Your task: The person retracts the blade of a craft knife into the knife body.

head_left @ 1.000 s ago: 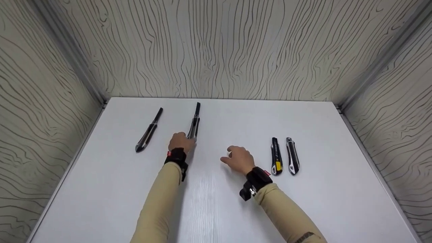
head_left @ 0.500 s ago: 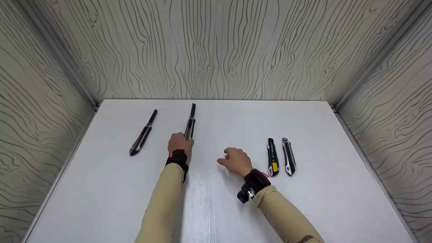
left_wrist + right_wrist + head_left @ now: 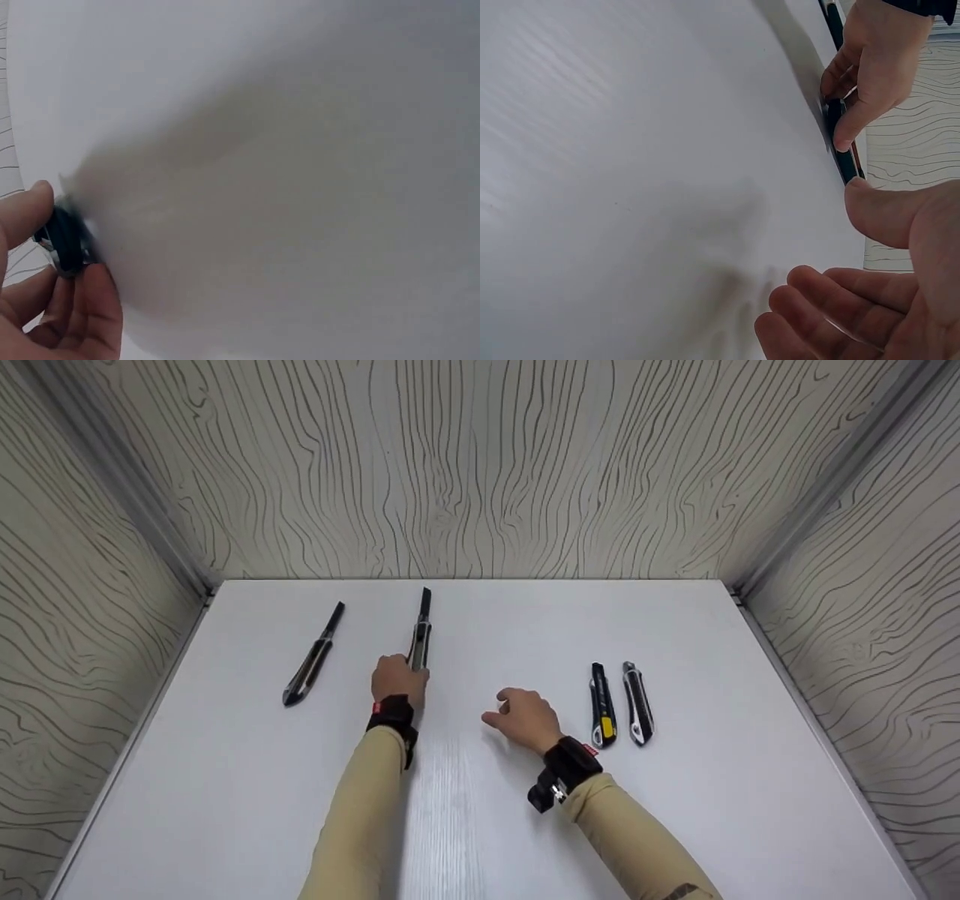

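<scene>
One cutter (image 3: 421, 640) is pinched in the left hand's (image 3: 397, 678) grip, with the right hand (image 3: 526, 719) loosely spread right of that cutter; positioning seems in hand, steadiness called for next.

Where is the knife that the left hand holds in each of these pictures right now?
Head view: the knife is left of centre, its near end hidden by the left hand.
Left wrist view: near the left edge, below mid-height, between thumb and fingers.
Right wrist view: towards the upper right, below another dark knife.
Shared landmark: the left hand gripping it.
</scene>
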A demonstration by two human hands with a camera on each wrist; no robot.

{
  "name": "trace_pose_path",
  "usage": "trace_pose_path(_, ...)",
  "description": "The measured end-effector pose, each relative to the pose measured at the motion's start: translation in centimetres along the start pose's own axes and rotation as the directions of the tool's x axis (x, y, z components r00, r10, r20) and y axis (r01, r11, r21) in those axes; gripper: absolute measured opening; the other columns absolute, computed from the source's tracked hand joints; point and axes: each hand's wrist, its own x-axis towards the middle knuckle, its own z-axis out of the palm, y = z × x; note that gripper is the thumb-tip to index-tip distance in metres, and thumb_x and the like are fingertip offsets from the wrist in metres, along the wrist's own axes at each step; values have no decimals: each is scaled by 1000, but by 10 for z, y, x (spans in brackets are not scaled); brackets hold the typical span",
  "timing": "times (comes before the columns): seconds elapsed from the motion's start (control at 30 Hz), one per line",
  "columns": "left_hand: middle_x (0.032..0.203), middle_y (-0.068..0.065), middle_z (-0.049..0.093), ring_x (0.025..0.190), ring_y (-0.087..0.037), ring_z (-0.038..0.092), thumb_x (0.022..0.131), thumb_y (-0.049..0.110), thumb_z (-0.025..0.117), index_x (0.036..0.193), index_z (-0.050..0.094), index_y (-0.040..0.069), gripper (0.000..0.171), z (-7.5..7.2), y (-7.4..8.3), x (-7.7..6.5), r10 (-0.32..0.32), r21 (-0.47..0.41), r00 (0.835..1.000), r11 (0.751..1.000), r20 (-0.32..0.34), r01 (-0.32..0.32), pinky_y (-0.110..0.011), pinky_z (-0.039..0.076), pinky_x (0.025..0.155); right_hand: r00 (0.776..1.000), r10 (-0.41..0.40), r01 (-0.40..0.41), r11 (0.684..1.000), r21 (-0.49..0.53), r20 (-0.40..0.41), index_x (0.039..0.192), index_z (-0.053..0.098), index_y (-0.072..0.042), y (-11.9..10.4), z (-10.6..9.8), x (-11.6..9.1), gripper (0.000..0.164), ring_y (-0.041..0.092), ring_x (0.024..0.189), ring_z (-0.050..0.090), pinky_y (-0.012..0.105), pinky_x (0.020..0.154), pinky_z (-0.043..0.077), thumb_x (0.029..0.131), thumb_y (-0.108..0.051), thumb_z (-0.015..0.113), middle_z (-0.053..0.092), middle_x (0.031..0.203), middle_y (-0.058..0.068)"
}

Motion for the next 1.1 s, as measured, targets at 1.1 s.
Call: trace_pose_path(1.1,87,-9,67,79,-23,62,84,33,73,98,73,3,34,-7,-11,-51,143,-250,988,956,-50,-151,-38,52,75,1000,-6,6,1000,-3,-10,125,62,-1,4,-17,-4,49,29,95,68,45,83,56,92,-37,65,72,106,14)
